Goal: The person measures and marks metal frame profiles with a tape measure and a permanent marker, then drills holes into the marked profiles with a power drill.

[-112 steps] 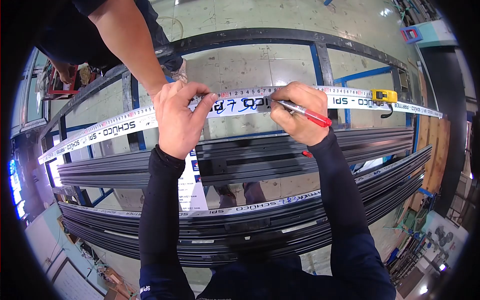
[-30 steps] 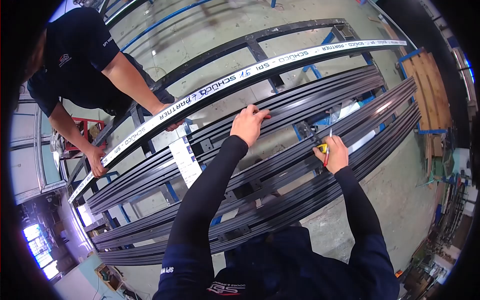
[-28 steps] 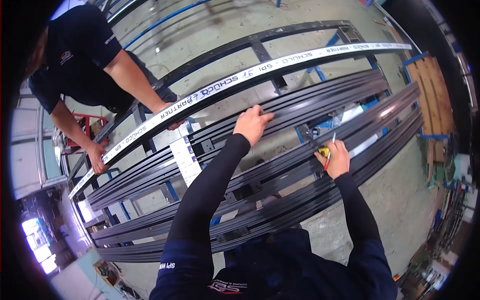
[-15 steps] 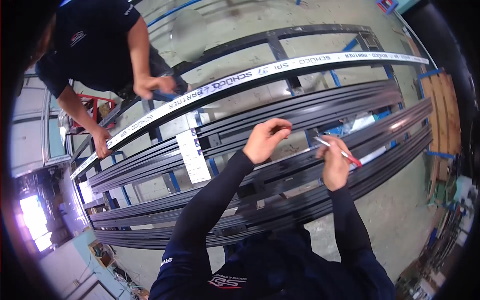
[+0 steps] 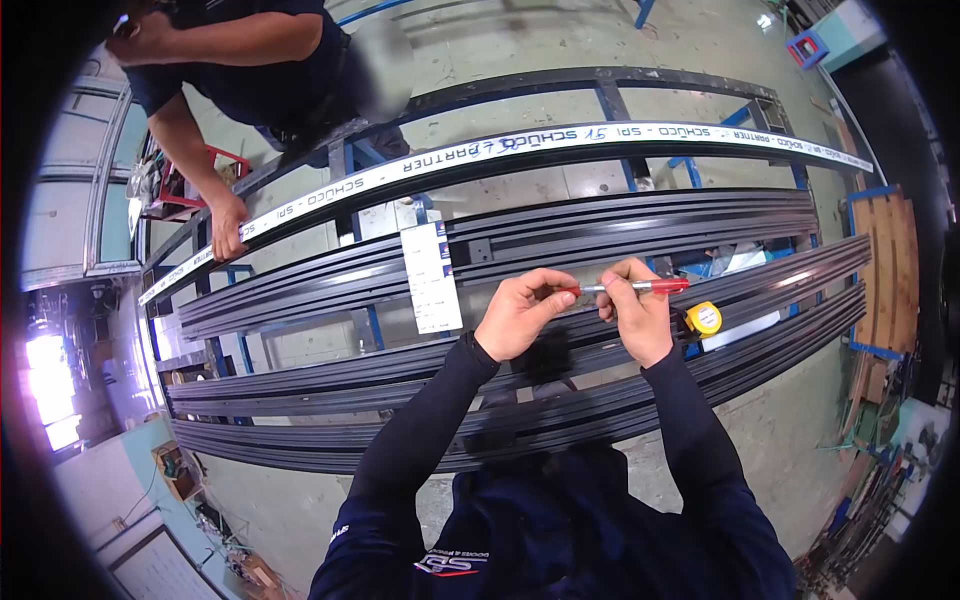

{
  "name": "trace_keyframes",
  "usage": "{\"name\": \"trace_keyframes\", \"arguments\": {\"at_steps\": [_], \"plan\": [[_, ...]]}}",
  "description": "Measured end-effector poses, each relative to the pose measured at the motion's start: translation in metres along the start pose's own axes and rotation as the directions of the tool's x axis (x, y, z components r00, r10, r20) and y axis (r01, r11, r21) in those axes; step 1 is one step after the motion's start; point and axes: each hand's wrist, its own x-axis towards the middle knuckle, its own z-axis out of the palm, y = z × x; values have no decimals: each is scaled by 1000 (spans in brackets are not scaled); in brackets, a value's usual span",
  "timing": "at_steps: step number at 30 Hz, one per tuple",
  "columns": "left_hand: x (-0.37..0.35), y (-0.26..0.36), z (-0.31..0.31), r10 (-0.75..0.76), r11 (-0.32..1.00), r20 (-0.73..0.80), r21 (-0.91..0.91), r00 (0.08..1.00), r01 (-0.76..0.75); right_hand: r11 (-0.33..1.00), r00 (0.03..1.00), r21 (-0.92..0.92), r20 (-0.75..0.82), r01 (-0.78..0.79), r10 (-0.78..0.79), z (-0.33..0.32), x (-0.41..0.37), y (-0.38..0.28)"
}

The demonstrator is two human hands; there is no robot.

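Note:
My right hand (image 5: 643,318) grips a marker pen (image 5: 670,286) with a red end and a pale barrel, held level. With thumb and forefinger, my left hand (image 5: 520,315) pinches the red cap (image 5: 573,292) right at the pen's other end. Both hands are over long black profiles (image 5: 330,395) that lie side by side below them. Just right of my right wrist sits a yellow tape measure (image 5: 704,319) on the profiles. A white paper strip with printed labels (image 5: 430,280) lies across the profiles to the left of my left hand.
A co-worker's hand (image 5: 228,228) rests on a profile covered in white lettered film (image 5: 400,168). The person's other arm is raised. A dark metal rack with blue parts (image 5: 690,170) carries the profiles. Wooden boards (image 5: 884,255) stand at the right end.
My hands have come together, bringing the cap and pen end to end. The tape measure has come into view beside my right wrist. The co-worker has lifted one hand off toward the head.

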Motion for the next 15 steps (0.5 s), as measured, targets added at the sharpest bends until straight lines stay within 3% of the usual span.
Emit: {"name": "trace_keyframes", "arguments": {"at_steps": [1,2,4,7,15], "plan": [[-6,0,-4,14,1000,-33,11,999,-14,1000,1000,14,-8,-25,25,5,-2,-1],[-12,1,-8,29,999,-65,23,997,-27,968,989,-202,32,146,-142,7,-2,3],[-24,3,-19,36,999,-112,4,993,-36,692,883,-558,201,458,-423,9,0,10],[-44,19,-28,24,998,-132,68,991,-15,397,865,-769,434,501,-250,19,-11,10],[-67,39,-46,97,920,-68,386,993,-63,250,816,-779,568,575,-107,39,-9,3]]}}
